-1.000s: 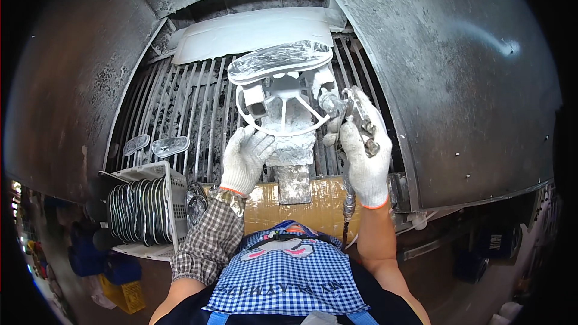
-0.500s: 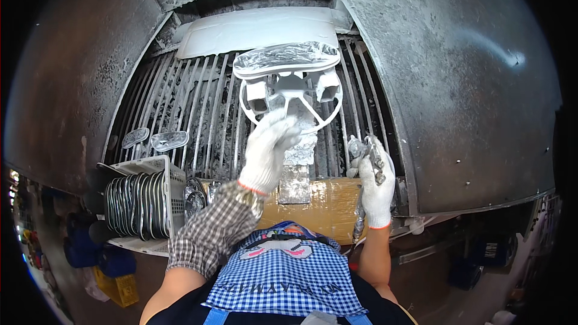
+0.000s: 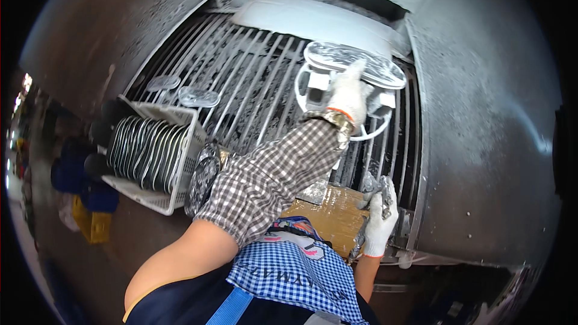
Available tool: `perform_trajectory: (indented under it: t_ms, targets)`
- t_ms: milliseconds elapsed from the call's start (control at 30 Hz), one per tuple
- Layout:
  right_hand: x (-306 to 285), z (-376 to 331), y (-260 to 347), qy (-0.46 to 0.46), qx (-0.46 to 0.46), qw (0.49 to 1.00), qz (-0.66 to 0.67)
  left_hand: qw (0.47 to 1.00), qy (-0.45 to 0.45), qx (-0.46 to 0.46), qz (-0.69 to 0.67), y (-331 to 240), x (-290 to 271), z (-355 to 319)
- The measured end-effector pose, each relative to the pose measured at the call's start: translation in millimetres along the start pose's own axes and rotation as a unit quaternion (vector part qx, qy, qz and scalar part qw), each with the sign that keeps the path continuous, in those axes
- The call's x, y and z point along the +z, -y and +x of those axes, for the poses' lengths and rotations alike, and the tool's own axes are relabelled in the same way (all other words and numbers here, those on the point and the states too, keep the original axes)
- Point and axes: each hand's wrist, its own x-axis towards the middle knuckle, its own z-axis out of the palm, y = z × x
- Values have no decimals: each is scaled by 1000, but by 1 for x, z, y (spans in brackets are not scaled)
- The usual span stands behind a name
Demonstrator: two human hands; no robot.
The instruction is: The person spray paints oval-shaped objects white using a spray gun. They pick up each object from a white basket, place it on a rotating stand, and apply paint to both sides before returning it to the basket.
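Note:
My left hand (image 3: 349,95), in a white glove with a checked sleeve, reaches over a white round stand (image 3: 300,87) with spokes and two box-shaped supports. Its fingers are stretched out, the tips over the near rim of a long oval part (image 3: 319,54) with a white edge and a foil-like centre. The part rests on top of the stand. In my gloved right hand (image 3: 380,219), low at the right, is a metal spray gun (image 3: 386,195) caked with grey-white coating. Its hose end shows below the hand.
Metal bars (image 3: 253,84) run beneath the stand, between dusty booth walls (image 3: 481,144). Two small oval pieces (image 3: 198,97) lie on the bars at left, beside a white basket (image 3: 194,144) of dark oval parts. Brown taped cardboard (image 3: 328,216) covers the near edge; a white sheet (image 3: 301,15) stands behind.
My left hand has moved from the stand's near side up to the oval part. The whole view has turned and shifted. My right hand still holds the spray gun low at the right.

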Motion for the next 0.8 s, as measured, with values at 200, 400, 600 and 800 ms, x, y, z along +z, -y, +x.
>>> perform_trajectory:
  t_ms: [200,400,600,800]
  targets:
    - [6,-3,7,8,68,997,30,990,-14,72,120,-61,-1,-26]
    - [1,-7,-26,55,41,996,-62,969,43,222,97,-174,-52,-30]
    - [12,-6,-30,61,73,992,-87,967,-106,224,65,-226,-161,2]
    - [24,1,-17,69,108,984,-126,977,-203,54,-18,-185,-353,42]
